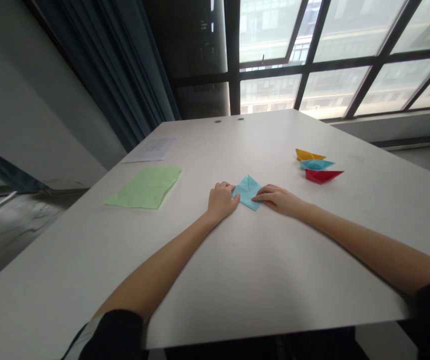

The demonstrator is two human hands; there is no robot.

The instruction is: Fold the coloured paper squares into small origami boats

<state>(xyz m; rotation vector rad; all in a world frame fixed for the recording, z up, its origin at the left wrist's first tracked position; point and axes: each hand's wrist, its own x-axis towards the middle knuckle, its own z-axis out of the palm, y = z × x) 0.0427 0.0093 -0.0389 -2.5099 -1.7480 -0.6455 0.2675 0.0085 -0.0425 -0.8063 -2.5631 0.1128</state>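
Note:
A light-blue folded paper (248, 189) lies on the white table in front of me, turned like a diamond with creases across its upper part. At its left corner is my left hand (222, 198), the thumb on the near edge and the fingers curled round the far side. My right hand (278, 199) closes over the right corner, its fingertips pressed together on the paper's face. Both hands rest low against the tabletop. Parts of the paper's side corners are hidden under the fingers.
Three folded paper boats, yellow (310, 155), blue (317, 164) and red (323, 176), stand at the right. Green paper sheets (145, 187) lie to the left, with a printed white sheet (152, 149) behind. The white table (233, 280) reaches toward the windows and a dark-blue curtain (113, 65).

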